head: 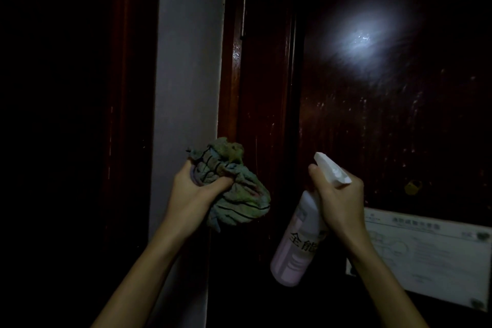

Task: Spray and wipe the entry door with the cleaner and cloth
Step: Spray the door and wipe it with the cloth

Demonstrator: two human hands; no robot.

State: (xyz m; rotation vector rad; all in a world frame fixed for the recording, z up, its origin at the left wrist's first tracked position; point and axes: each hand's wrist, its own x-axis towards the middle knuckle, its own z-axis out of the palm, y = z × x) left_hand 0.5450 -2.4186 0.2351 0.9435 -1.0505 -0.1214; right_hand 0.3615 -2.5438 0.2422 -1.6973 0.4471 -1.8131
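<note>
Holding both tools up at chest height keeps them ready in front of the dark, glossy brown wooden entry door (pixel 386 128), which stands just beyond our hands. Nearest to us, our right hand (pixel 339 194) wraps the neck of the pale pink plastic spray bottle with its white trigger head (pixel 300 242). The fingers are curled closed around the neck, the thumb rests by the back of the head, and the bottle body hangs tilted down and to the left. We judge the nozzle is aimed up toward the door panel, which would explain the slanted hold. Whether a finger sits on the trigger we cannot tell; it is hidden behind the hand.

Our left hand (pixel 198 189) clenches the crumpled, faded green striped cloth (pixel 234 189), fingers closed tight into the bunched fabric, so a thick pad bulges out toward the door. The cloth looks near the door's edge, but we cannot tell if it touches.

Farther off, pale streaks and specks show on the door under a bright patch of reflected light (pixel 359 34), likely sprayed cleaner awaiting wiping. A white printed paper notice (pixel 431 255) is fixed to the door at lower right, and a pale grey wall strip (pixel 186 74) stands left of the frame.
</note>
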